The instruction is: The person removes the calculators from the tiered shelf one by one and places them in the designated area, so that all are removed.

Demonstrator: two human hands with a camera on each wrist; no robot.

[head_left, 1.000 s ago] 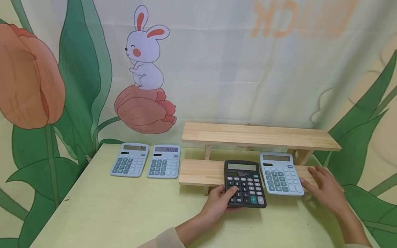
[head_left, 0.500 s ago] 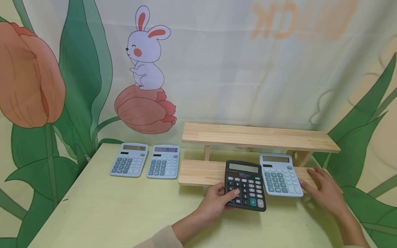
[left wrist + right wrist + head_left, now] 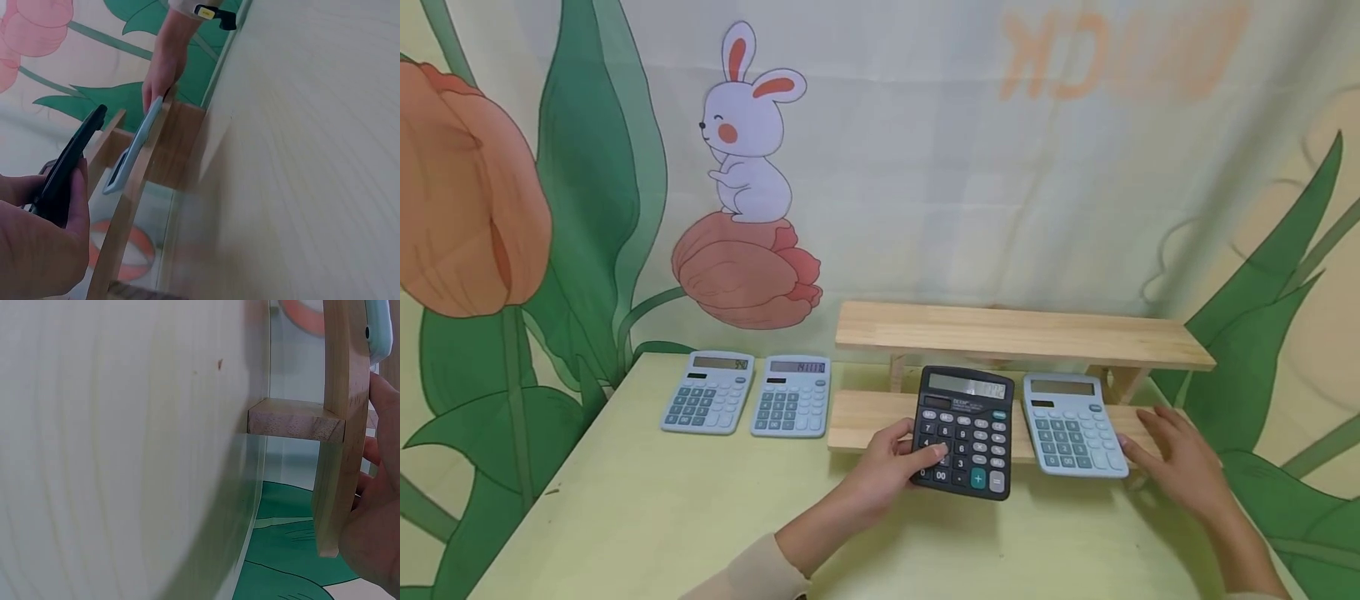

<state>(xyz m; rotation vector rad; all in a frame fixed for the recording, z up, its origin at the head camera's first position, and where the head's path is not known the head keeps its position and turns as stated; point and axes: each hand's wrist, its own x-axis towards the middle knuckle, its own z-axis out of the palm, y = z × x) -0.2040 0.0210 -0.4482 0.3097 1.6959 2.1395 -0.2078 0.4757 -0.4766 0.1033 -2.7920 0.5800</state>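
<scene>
In the head view my left hand point(image 3: 891, 458) grips a black desk calculator point(image 3: 962, 433) by its lower left side, thumb across the keys. The calculator is tilted up in front of the lower shelf, and its display shows digits. A light blue calculator point(image 3: 1073, 425) lies on the lower shelf point(image 3: 872, 417) to its right, jutting past the front edge. My right hand point(image 3: 1183, 462) rests on the shelf's right end, thumb at that calculator's lower right corner. In the left wrist view the black calculator point(image 3: 69, 162) sits between thumb and fingers, apart from the blue one point(image 3: 134, 150).
Two more light blue calculators, a left one point(image 3: 709, 392) and a right one point(image 3: 792, 396), lie on the pale table point(image 3: 647, 517) left of the stand. The upper shelf point(image 3: 1022, 333) rises behind the lower one. A printed curtain point(image 3: 925, 167) hangs behind the table.
My left hand has moved the black calculator left and slightly up, widening the gap to the blue one on the shelf. Digits show more clearly on its display. The right hand stays at the shelf.
</scene>
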